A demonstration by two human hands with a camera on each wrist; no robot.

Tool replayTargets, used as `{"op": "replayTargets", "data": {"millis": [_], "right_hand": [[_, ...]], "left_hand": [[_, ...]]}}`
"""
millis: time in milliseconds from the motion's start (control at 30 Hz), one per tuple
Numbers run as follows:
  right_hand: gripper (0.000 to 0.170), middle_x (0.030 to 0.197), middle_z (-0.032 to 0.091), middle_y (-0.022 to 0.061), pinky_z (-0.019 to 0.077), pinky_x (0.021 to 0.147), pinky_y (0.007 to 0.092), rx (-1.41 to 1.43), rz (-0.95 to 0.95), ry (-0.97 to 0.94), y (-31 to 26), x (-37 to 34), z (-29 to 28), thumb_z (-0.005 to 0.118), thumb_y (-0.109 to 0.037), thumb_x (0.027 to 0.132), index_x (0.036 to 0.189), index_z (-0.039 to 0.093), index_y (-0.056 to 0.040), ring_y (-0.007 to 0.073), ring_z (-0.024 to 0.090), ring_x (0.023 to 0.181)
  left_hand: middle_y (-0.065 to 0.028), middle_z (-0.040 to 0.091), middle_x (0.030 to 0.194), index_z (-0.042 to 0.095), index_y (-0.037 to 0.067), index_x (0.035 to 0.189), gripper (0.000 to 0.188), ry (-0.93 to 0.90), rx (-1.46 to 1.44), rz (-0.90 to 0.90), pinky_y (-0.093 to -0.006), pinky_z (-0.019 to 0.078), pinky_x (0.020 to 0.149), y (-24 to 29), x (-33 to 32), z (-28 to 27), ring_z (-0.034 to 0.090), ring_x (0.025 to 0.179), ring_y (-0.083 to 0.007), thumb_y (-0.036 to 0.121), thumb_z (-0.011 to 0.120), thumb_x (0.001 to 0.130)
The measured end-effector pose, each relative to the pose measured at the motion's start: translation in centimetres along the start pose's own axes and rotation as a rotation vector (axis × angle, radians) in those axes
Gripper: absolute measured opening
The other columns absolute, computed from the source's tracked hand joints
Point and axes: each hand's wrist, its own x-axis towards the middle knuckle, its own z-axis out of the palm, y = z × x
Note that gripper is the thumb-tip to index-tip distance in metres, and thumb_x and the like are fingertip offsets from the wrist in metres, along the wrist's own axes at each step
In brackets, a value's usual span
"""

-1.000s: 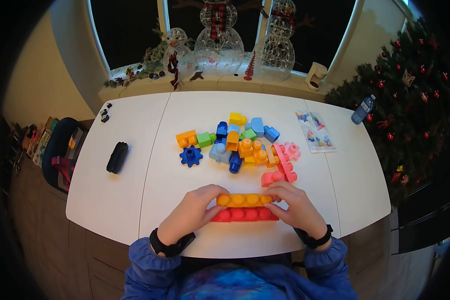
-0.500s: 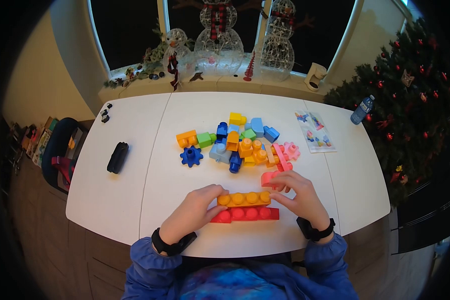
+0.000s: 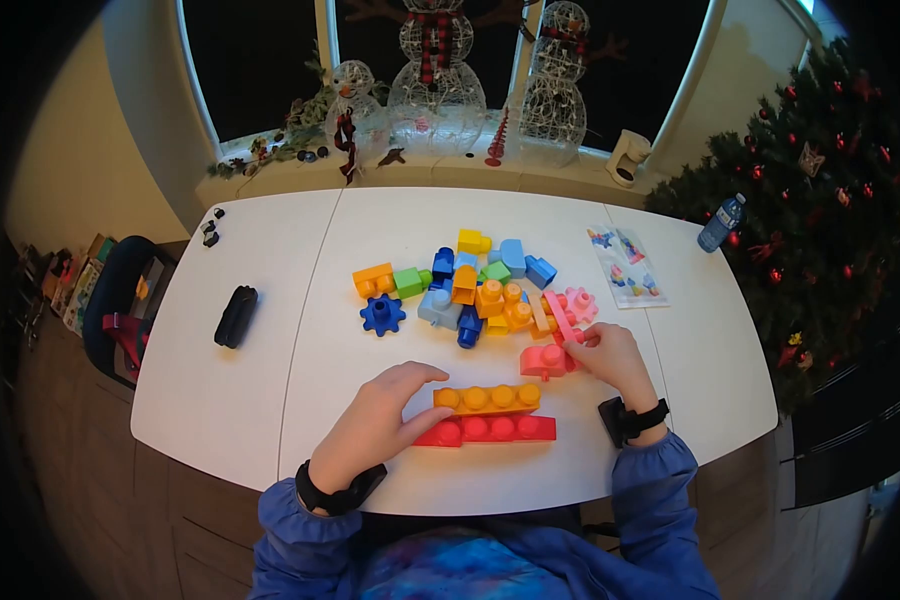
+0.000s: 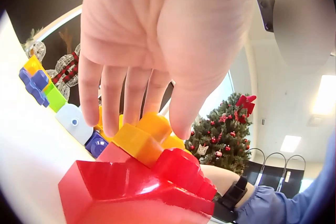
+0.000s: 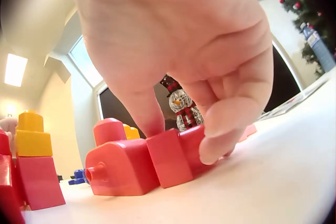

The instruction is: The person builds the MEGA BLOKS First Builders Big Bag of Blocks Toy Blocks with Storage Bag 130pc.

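An orange four-stud block (image 3: 488, 399) sits just behind a row of red blocks (image 3: 500, 430) near the table's front; in the right wrist view it stands higher, on a red block. My left hand (image 3: 375, 415) is at their left end, fingers extended and thumb apart, fingertips close to the orange block. Further right, my right hand (image 3: 615, 358) has its thumb and curled fingers around the near end of a long pink block (image 5: 170, 158). Beside that end lies a rounded pink block (image 5: 123, 166) with a side peg. A pink gear-shaped piece (image 3: 580, 305) lies beyond.
Loose blue, green, yellow and orange blocks (image 3: 490, 290) cover the table's middle, with a blue gear piece (image 3: 382, 314) at their left. A black case (image 3: 235, 316) lies left. At right are a picture leaflet (image 3: 627, 266) and a water bottle (image 3: 722, 222).
My right hand has left the orange block and moved away to the right, onto the long pink block. The left hand has loosened from the orange block, its fingers spreading.
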Motion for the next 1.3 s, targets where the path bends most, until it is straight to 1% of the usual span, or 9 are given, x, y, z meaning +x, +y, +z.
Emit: {"op": "replayTargets", "data": {"millis": [200, 400, 500, 600, 733, 767, 900, 1100, 1300], "right_hand": [[0.048, 0.085, 0.074, 0.0163, 0.0591, 0.075, 0.0395, -0.118, -0.049, 0.09, 0.1, -0.6, -0.9, 0.086, -0.038, 0.067, 0.095, 0.077, -0.0006, 0.0313, 0.074, 0.081], [0.041, 0.09, 0.069, 0.012, 0.0576, 0.071, 0.0372, -0.154, -0.181, 0.305, -0.5, -2.3, -1.5, 0.085, -0.027, 0.068, 0.1, 0.076, -0.0032, 0.0292, 0.07, 0.079], [0.042, 0.092, 0.067, 0.0118, 0.0565, 0.069, 0.0346, -0.008, -0.31, 0.378, -1.2, -3.4, -2.7, 0.084, -0.017, 0.069, 0.106, 0.072, -0.0026, 0.0281, 0.069, 0.076], [0.048, 0.099, 0.066, 0.0122, 0.0566, 0.069, 0.0332, 0.236, -0.497, 0.208, -4.7, -6.6, -4.0, 0.084, -0.01, 0.069, 0.114, 0.068, -0.0028, 0.0274, 0.068, 0.076], [0.053, 0.107, 0.067, 0.0112, 0.0596, 0.072, 0.0335, 0.134, -0.784, 0.049, -6.8, -9.4, -3.3, 0.084, -0.008, 0.069, 0.118, 0.067, -0.0076, 0.027, 0.071, 0.089], [0.054, 0.109, 0.068, 0.011, 0.0573, 0.067, 0.0305, 0.086, -0.855, 0.059, -6.7, -9.6, -2.6, 0.086, -0.009, 0.069, 0.12, 0.069, -0.008, 0.0249, 0.069, 0.081], [0.052, 0.109, 0.068, 0.0066, 0.0602, 0.073, 0.0359, -0.027, -0.871, -0.016, -7.6, -11.3, -1.9, 0.083, -0.011, 0.074, 0.124, 0.068, -0.0122, 0.0251, 0.071, 0.095], [0.043, 0.113, 0.068, 0.0083, 0.0597, 0.079, 0.036, 0.007, -0.861, -0.057, -6.9, -11.6, -1.1, 0.082, -0.013, 0.081, 0.122, 0.068, -0.0101, 0.0286, 0.071, 0.097], [0.028, 0.115, 0.067, 0.0107, 0.0591, 0.077, 0.0366, 0.17, -0.749, -0.131, -5.6, -11.8, -1.0, 0.08, -0.011, 0.087, 0.112, 0.07, -0.0063, 0.0312, 0.07, 0.094]], "left_hand": [[-0.0168, 0.072, 0.112, 0.069, 0.002, 0.116, 0.032, 0.061, -0.003, -0.001, -0.0397, 0.0553, 0.092, 0.0, -0.3, -0.7, 0.07, 0.104, -0.0366, 0.013, 0.081, 0.088], [-0.0163, 0.072, 0.111, 0.07, 0.002, 0.115, 0.03, 0.072, -0.014, 0.004, -0.0389, 0.0558, 0.09, 0.0, -0.2, -0.7, 0.07, 0.102, -0.0345, 0.012, 0.08, 0.088], [-0.0149, 0.073, 0.111, 0.069, 0.003, 0.118, 0.032, 0.093, -0.001, 0.018, -0.0376, 0.0562, 0.088, -0.4, -0.3, -0.7, 0.071, 0.101, -0.0313, 0.011, 0.08, 0.089], [-0.0127, 0.073, 0.113, 0.069, 0.004, 0.122, 0.037, 0.127, -0.055, 0.002, -0.0367, 0.0564, 0.087, 0.3, -0.1, -0.8, 0.07, 0.101, -0.028, 0.011, 0.081, 0.088], [-0.0113, 0.072, 0.116, 0.069, 0.007, 0.129, 0.048, 0.131, -0.08, 0.073, -0.0358, 0.0567, 0.085, 1.5, -0.3, -0.9, 0.069, 0.101, -0.026, 0.012, 0.085, 0.083], [-0.0112, 0.072, 0.116, 0.069, 0.007, 0.128, 0.049, 0.137, -0.07, 0.102, -0.0357, 0.0569, 0.085, 1.6, -0.5, -0.8, 0.069, 0.101, -0.026, 0.012, 0.086, 0.082], [-0.0109, 0.071, 0.112, 0.072, 0.007, 0.125, 0.049, 0.105, -0.001, 0.172, -0.0353, 0.0574, 0.083, 1.1, -1.5, -0.4, 0.069, 0.097, -0.0264, 0.011, 0.088, 0.079], [-0.0102, 0.07, 0.1, 0.073, 0.005, 0.114, 0.037, 0.018, -0.01, 0.079, -0.0353, 0.0574, 0.08, 0.8, -2.5, 0.1, 0.069, 0.089, -0.0272, 0.01, 0.087, 0.08], [-0.0102, 0.07, 0.096, 0.072, 0.005, 0.108, 0.03, 0.014, 0.086, 0.096, -0.0369, 0.0574, 0.079, 0.6, -2.4, 0.3, 0.069, 0.09, -0.0303, 0.009, 0.084, 0.082]]}}
